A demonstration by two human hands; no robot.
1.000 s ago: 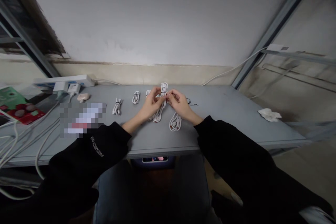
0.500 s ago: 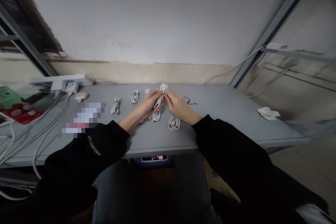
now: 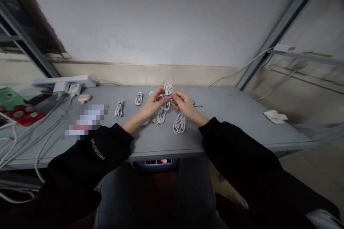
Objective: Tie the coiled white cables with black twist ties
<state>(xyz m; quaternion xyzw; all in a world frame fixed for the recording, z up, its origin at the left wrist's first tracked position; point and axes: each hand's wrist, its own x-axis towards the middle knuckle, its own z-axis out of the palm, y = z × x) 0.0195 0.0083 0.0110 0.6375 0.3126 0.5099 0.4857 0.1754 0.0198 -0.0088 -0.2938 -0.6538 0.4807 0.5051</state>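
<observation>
My left hand holds an upright coiled white cable by its middle, fingers and thumb closed about it. A thin black tie runs across the coil there. The fingertips of my right hand are pinched together at the tie's right end. Below the hands lies another coiled white cable, with one more coil to its right. Two cable bundles with black ties, one at the left and one farther back, rest on the desk. Loose black ties lie beyond my right hand.
The grey desk ends at a wall. At the left are a power strip with plugged-in chargers, trailing cords, a pinkish plug, a blurred-out item and a red-green package. A crumpled tissue lies at right.
The held coil has turned more upright and my left fingers have shifted around it. My right fingertips have drawn slightly right from the coil, and the tie now shows across it.
</observation>
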